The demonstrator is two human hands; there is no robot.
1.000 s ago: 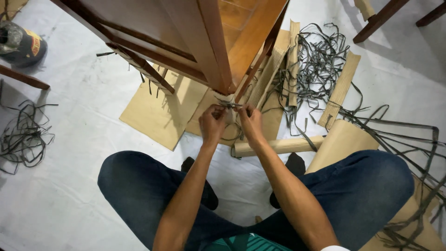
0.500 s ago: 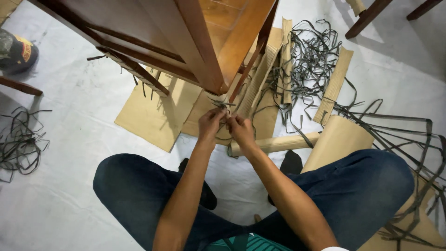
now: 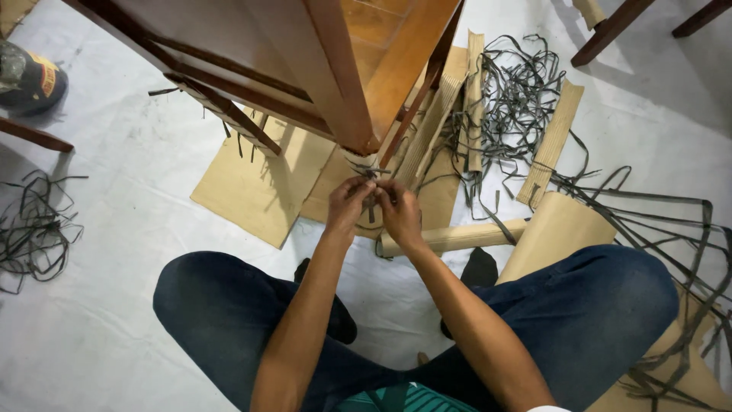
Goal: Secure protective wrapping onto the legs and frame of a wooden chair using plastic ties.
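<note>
A person in blue jeans [image 3: 610, 305] sits cross-legged on a white floor [image 3: 114, 252], both forearms stretched forward to the foot of a wooden chair leg [image 3: 339, 84]. The left hand [image 3: 347, 206] and right hand [image 3: 398, 214] meet just below the leg's foot, fingertips curled in and pinched tight on a dark strap [image 3: 371, 200] that runs between them; the strap's upper end lies against the bottom of the leg, and whether it is knotted there cannot be told.

Just to the right of the hands, below the leg's foot, lies a rolled cardboard tube [image 3: 457, 236], touching a curved sheet of brown paper [image 3: 560, 229] beside the person's knee. Flat cardboard sheets [image 3: 255, 187] are spread on the floor under and to the left of the leg. Right of the leg, strips of corrugated cardboard [image 3: 550, 141] lie among a loose tangle of dark straps [image 3: 515, 99], more of which trail off toward the right edge. Far to the left of the leg, well apart, sits a smaller heap of straps [image 3: 34, 229].

Above the leg, the wooden frame [image 3: 252, 84] of the furniture fills the top of the view, its rails slanting left. Beyond it, at upper right, stand two other dark wooden legs [image 3: 610, 30].
</note>
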